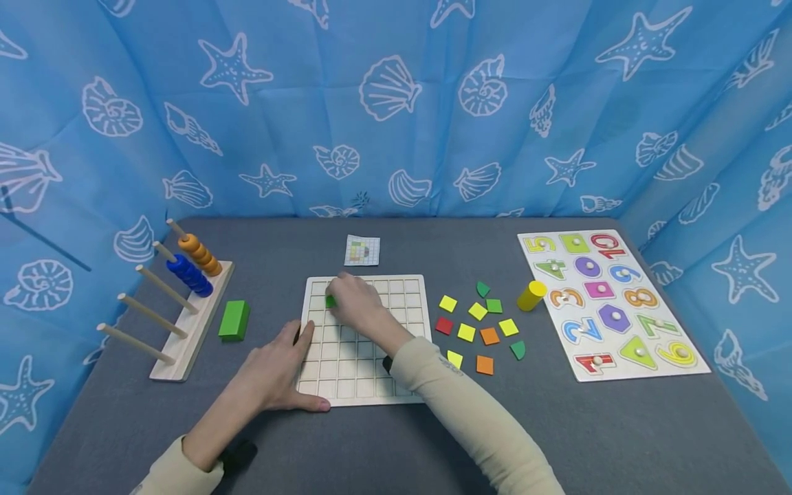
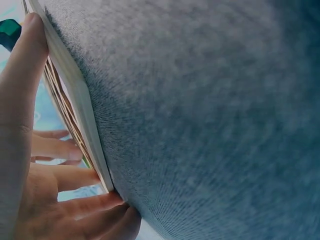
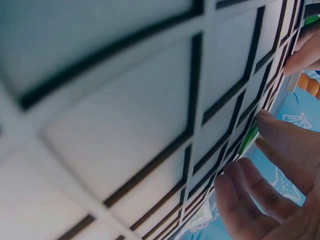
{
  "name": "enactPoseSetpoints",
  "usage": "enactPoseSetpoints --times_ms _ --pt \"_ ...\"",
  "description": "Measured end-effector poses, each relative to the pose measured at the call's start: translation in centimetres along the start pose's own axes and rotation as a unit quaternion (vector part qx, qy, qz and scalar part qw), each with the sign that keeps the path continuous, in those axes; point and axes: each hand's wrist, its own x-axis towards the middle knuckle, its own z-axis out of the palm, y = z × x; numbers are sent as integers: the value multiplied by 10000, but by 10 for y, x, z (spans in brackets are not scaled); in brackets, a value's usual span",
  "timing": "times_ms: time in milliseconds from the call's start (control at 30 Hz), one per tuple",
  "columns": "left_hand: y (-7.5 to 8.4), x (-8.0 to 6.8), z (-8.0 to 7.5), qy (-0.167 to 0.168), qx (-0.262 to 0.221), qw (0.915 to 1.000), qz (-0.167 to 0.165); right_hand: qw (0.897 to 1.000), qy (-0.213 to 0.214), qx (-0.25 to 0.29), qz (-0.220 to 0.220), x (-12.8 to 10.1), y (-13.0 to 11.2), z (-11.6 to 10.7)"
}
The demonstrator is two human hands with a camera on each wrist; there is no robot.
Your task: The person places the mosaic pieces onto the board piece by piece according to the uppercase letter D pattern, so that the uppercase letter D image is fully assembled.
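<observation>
A pale wooden board point(image 1: 350, 371) with a grid of square cells lies flat on the table. My left hand point(image 1: 277, 375) braces its near left corner: the straight thumb runs along the near edge, and the fingers rest on the left edge. Over the upper left cells, my right hand point(image 1: 357, 302) has its fingers bent down to a small green tile point(image 1: 331, 301) and holds it at the fingertips, low against the grid. The right wrist view shows the same green tile point(image 3: 248, 140) behind the thumb and fingers, which partly hide it.
Right of the board lie several loose tiles, among them a red square point(image 1: 444, 325) and an orange square point(image 1: 485, 364). A yellow cylinder point(image 1: 532, 295) stands near the number puzzle point(image 1: 584, 299). At left are a green block point(image 1: 234, 320) and a peg stand point(image 1: 207, 323). A pattern card point(image 1: 361, 251) lies behind.
</observation>
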Motion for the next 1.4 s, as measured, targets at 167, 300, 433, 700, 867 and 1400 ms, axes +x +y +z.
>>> enactPoseSetpoints --times_ms 167,300,433,700,867,1400 --pt "1 1 0 -84 44 9999 -69 10000 44 33 -28 -6 5 -6" --pt "0 1 0 -125 102 9998 -96 9997 170 119 -86 -13 13 -13" --pt "0 1 1 -125 140 9998 -83 9994 147 299 -76 -20 23 -23" --pt "2 1 2 -119 167 9997 -124 9994 176 195 202 -36 51 -37" --pt "3 1 3 -101 175 9997 -100 9987 178 83 474 -53 70 -46" --pt "4 0 1 -225 99 9996 -98 9954 105 -331 891 -116 134 -67"
